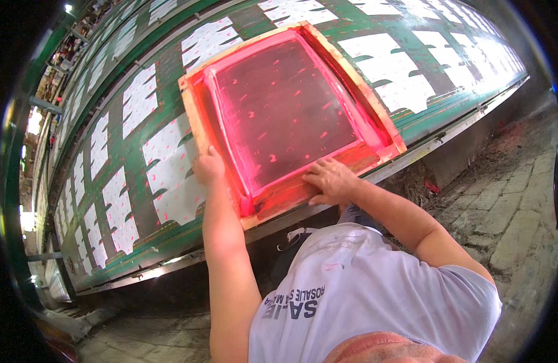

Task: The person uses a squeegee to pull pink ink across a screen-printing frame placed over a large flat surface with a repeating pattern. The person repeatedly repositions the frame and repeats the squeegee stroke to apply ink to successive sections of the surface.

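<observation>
A silk-screen printing frame (285, 106), with wooden sides and a dark mesh ringed by bright pink ink, lies tilted over the long green table. On its left side rail my left hand (210, 167) is closed, with some of the fingers hidden against the wood. My right hand (332, 180) grips the near, red-stained rail, its fingers bent over the inner edge. Pink flecks show across the mesh. Beneath and around the frame lie white cut fabric pieces (173, 169) with small pink printed marks; the frame covers part of them.
The green printing table (151, 242) stretches away to left and right, with more white pieces (388, 72) in rows. A metal rail (454, 127) runs along its near edge. Another table (118, 45) stands beyond. Stone paving (503, 212) lies at the right.
</observation>
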The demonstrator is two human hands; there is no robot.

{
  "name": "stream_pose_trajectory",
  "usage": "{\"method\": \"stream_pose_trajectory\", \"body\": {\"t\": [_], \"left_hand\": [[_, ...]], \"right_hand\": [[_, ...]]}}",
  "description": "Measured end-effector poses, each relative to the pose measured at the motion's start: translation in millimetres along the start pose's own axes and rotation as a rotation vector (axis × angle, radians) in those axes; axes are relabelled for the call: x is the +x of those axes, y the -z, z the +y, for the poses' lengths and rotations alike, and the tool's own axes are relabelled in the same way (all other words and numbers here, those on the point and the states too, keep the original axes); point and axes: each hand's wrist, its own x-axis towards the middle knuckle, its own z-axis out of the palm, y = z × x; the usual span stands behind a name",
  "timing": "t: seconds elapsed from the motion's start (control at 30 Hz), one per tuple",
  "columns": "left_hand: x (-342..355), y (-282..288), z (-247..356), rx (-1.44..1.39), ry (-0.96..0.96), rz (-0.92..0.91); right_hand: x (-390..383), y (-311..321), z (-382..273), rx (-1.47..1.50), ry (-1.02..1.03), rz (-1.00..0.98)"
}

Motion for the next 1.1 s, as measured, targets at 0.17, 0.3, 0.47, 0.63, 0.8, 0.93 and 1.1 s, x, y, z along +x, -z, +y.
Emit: {"method": "stream_pose_trajectory", "body": {"t": [0.17, 0.3, 0.47, 0.63, 0.8, 0.93, 1.1], "left_hand": [[-3.1, 2.3, 14.0, 0.096, 0.018, 0.025], [-1.5, -0.5, 19.8, 0.107, 0.063, 0.030], [-0.8, -0.2, 21.5, 0.037, 0.108, 0.051], [5.8, 4.2, 22.1, -0.054, 0.189, -0.015], [10.9, 0.2, 10.7, -0.124, 0.158, -0.027], [13.2, -10.4, -2.1, -0.181, 0.092, 0.016], [23.9, -20.0, -20.9, -0.257, 0.097, -0.016]], "right_hand": [[-23.1, 19.8, 50.0, 0.348, 0.111, -0.034], [-59.1, 50.1, 121.3, 0.305, -0.118, 0.332], [-67.8, 66.3, 216.2, 0.004, -0.553, 0.465], [-47.9, 54.2, 259.0, 0.120, -0.753, 0.354], [-30.1, 50.0, 264.9, 0.121, -0.860, 0.369], [-23.2, 59.6, 262.8, 0.153, -0.953, 0.343], [-18.9, 76.8, 252.1, 0.207, -0.992, 0.370]]}}
